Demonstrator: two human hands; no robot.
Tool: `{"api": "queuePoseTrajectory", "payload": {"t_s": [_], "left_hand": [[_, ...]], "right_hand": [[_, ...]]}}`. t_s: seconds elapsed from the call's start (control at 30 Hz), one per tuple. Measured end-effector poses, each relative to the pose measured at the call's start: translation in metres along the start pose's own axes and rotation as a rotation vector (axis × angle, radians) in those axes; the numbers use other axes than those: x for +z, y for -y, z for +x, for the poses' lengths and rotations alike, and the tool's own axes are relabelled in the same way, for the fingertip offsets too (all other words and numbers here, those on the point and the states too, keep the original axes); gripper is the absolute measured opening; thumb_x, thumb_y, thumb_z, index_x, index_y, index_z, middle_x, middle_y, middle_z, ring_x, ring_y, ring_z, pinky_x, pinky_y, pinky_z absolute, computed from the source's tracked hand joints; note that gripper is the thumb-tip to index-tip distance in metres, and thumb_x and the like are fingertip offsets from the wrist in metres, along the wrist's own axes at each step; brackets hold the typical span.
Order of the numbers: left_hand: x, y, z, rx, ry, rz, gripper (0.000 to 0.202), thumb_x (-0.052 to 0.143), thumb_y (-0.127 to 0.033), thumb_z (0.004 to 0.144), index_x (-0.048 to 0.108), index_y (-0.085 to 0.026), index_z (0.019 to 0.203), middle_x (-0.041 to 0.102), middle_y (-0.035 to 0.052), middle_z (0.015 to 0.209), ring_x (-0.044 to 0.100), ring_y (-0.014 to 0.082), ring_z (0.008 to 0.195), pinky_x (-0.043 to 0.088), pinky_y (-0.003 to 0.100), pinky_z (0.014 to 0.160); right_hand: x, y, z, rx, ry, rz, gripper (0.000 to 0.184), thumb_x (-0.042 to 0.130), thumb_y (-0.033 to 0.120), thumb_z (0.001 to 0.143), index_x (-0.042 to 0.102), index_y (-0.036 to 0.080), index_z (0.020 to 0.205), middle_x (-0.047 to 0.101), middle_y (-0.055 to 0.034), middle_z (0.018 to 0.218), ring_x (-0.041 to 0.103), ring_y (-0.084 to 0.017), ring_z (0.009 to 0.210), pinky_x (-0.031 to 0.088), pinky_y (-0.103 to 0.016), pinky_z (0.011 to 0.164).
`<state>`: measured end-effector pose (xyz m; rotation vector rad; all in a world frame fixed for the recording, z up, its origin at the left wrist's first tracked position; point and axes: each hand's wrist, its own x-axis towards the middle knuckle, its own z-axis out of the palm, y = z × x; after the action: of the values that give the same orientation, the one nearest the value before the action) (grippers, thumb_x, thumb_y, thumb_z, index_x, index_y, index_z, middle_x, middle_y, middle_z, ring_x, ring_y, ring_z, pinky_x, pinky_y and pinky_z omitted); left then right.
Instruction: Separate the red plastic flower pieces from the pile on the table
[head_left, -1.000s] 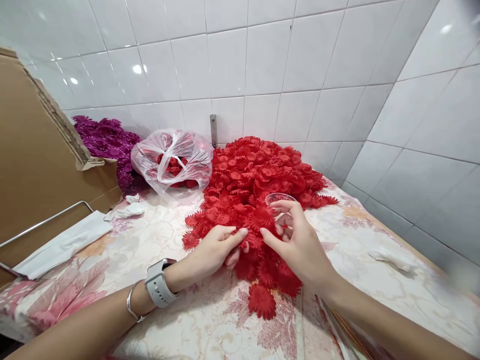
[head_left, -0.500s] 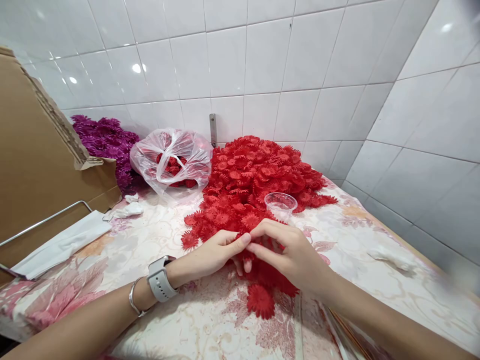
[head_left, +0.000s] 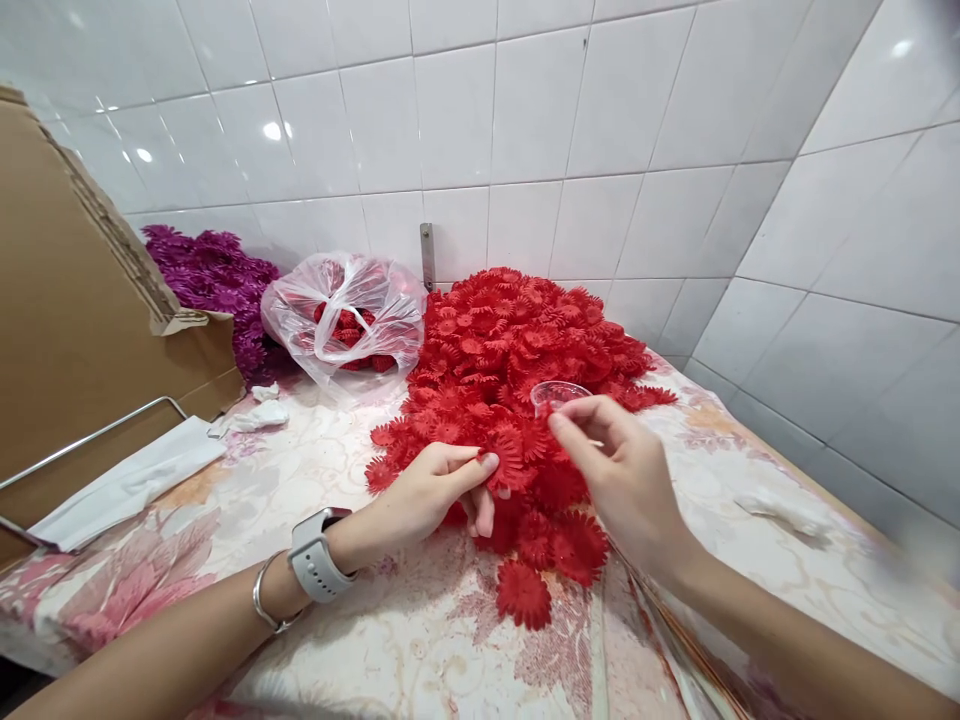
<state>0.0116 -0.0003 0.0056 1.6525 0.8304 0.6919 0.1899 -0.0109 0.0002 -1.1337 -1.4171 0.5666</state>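
Note:
My left hand pinches a red fabric flower with fringed petals between thumb and forefinger. To its right, my right hand is closed in a pinch on a small red piece, too small to make out fully. That hand is at the near side of a clear plastic cup, partly covering it. Behind both hands rises a big heap of red fabric flowers. A few loose red flowers lie on the tablecloth below my hands.
A tied clear plastic bag with dark red pieces stands left of the heap. Purple flowers are piled behind a cardboard box. White tiled walls close off the back and right. Thin sticks lie at the lower right of the patterned tablecloth.
My hands have come apart. The right one has moved right and up to the cup with a small red piece, while the left keeps a red flower, now more visible.

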Motion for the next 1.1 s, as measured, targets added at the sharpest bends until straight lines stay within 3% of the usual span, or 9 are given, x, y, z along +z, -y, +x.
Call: {"api": "queuePoseTrajectory", "payload": {"t_s": [0.1,0.17,0.3,0.43,0.5,0.6,0.73,1.1], "left_hand": [[-0.003,0.001,0.000,0.009,-0.089,0.080,0.044,0.043,-0.039,0.086,0.051,-0.014,0.050,0.051,-0.0016,0.041,0.043,0.0068,0.041,0.035,0.021,0.050],[-0.004,0.003,0.000,-0.027,-0.136,0.063,0.045,0.046,-0.042,0.084,0.048,-0.015,0.048,0.044,-0.0044,0.037,0.037,0.0056,0.036,0.029,0.021,0.043],[-0.004,0.008,0.002,-0.074,-0.160,0.035,0.050,0.053,-0.050,0.077,0.039,-0.016,0.043,0.036,-0.0068,0.036,0.028,0.0040,0.033,0.018,0.021,0.037],[-0.005,0.011,0.002,-0.060,-0.076,0.106,0.049,0.053,-0.055,0.075,0.045,-0.015,0.046,0.038,-0.0061,0.037,0.030,0.0050,0.035,0.019,0.022,0.038],[-0.004,0.010,0.001,-0.008,-0.037,0.132,0.048,0.047,-0.054,0.078,0.048,-0.015,0.050,0.041,-0.0051,0.041,0.033,0.0059,0.038,0.023,0.021,0.040],[0.000,0.004,0.000,0.060,-0.005,0.164,0.044,0.038,-0.048,0.086,0.048,-0.016,0.058,0.047,-0.0032,0.052,0.041,0.0074,0.046,0.033,0.021,0.048],[0.004,-0.003,-0.001,0.036,0.009,0.203,0.038,0.034,-0.038,0.089,0.045,-0.017,0.060,0.050,-0.0025,0.056,0.042,0.0078,0.049,0.036,0.021,0.052],[0.005,-0.002,-0.003,0.038,-0.031,0.117,0.039,0.041,-0.040,0.086,0.044,-0.016,0.055,0.042,-0.0056,0.044,0.033,0.0062,0.042,0.027,0.021,0.046]], "right_hand": [[-0.003,-0.002,0.005,-0.032,-0.074,-0.065,0.011,0.058,0.027,0.075,0.049,0.021,0.078,0.052,0.0015,0.069,0.050,-0.013,0.061,0.041,-0.026,0.056],[-0.001,-0.001,0.004,-0.076,0.050,-0.118,0.011,0.057,0.024,0.076,0.047,0.021,0.077,0.049,0.0022,0.067,0.048,-0.013,0.060,0.041,-0.026,0.055],[0.004,0.004,-0.003,-0.124,0.417,-0.124,0.007,0.054,0.027,0.080,0.054,0.020,0.081,0.056,0.0004,0.072,0.049,-0.013,0.060,0.040,-0.025,0.054],[0.007,0.004,-0.007,-0.177,0.542,-0.094,0.007,0.054,0.025,0.081,0.059,0.021,0.078,0.059,0.0012,0.072,0.050,-0.012,0.061,0.039,-0.024,0.056],[0.006,0.002,-0.007,-0.159,0.496,-0.050,0.010,0.051,0.021,0.081,0.057,0.020,0.074,0.059,0.0009,0.071,0.052,-0.013,0.063,0.040,-0.025,0.058],[0.004,-0.001,-0.005,-0.028,0.306,0.009,0.009,0.050,0.023,0.080,0.055,0.019,0.074,0.059,0.0001,0.071,0.053,-0.014,0.065,0.041,-0.026,0.059],[0.004,-0.002,-0.005,0.075,0.169,0.025,0.010,0.053,0.026,0.076,0.053,0.019,0.069,0.056,0.0010,0.067,0.051,-0.014,0.062,0.040,-0.027,0.058],[0.010,-0.002,-0.006,0.036,-0.058,0.018,0.011,0.055,0.025,0.074,0.049,0.020,0.066,0.052,0.0026,0.062,0.048,-0.013,0.057,0.038,-0.026,0.054]]}}
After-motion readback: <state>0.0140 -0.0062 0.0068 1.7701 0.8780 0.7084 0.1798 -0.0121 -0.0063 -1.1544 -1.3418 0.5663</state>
